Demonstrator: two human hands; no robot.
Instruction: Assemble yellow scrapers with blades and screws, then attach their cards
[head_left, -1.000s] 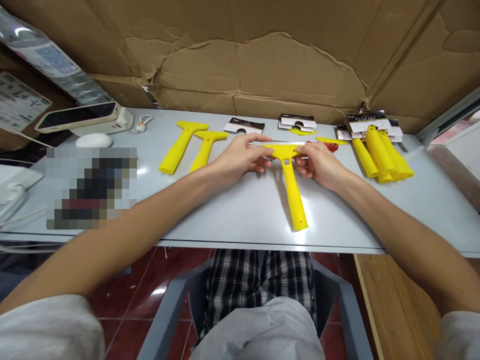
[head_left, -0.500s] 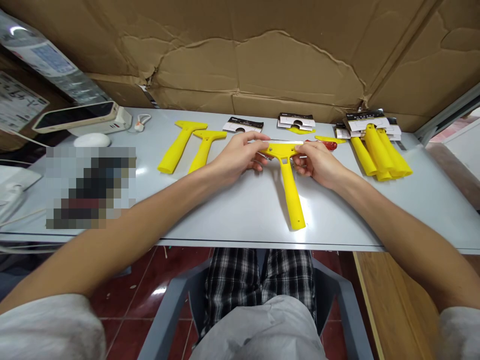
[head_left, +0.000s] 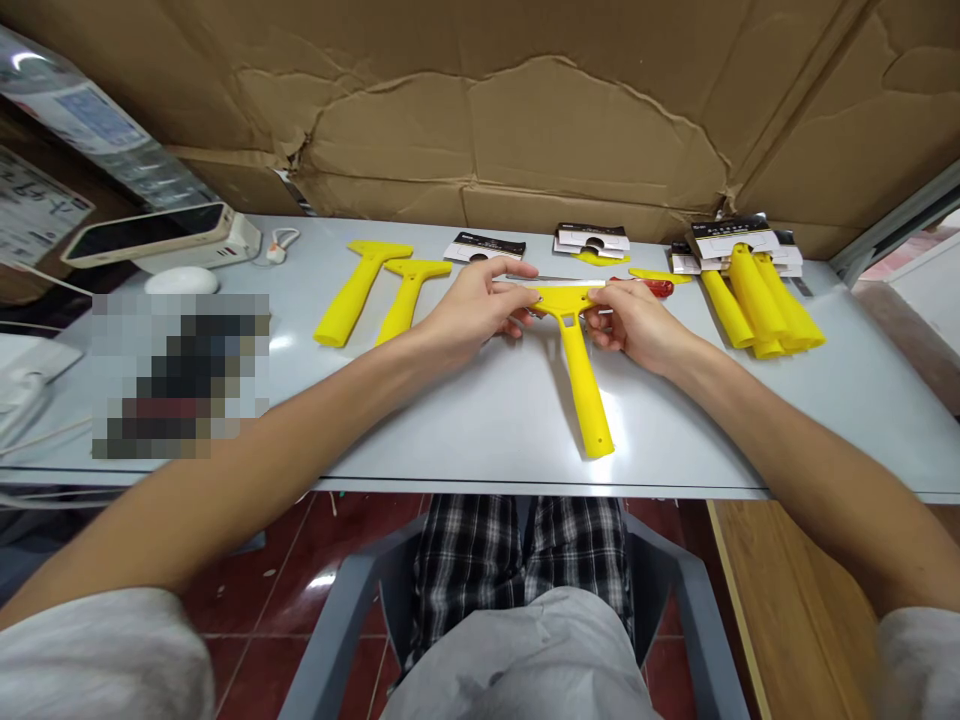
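A yellow scraper [head_left: 586, 390] is held between my two hands, its wide head toward the back and its hollow handle pointing at me. My left hand [head_left: 480, 305] pinches the left end of the head between thumb and fingers. At the right end, my right hand [head_left: 641, 325] grips in the same way, with its lower fingers curled under. A thin pale strip runs along the head's far edge. Just behind lies a screwdriver with a red handle [head_left: 661, 287], partly hidden by my right hand.
Two yellow scrapers [head_left: 352, 300] lie to the left. Black-and-white card labels [head_left: 486, 247] rest along the back, and several carded yellow scrapers [head_left: 757, 300] are piled at right. A phone [head_left: 150, 235], a white mouse [head_left: 181, 281] and a blurred-out patch occupy the left side. Cardboard [head_left: 525, 130] stands behind.
Both hands keep their hold on the scraper. Its head has tilted slightly, the handle end has shifted a little right, and more of the screwdriver shows behind it.
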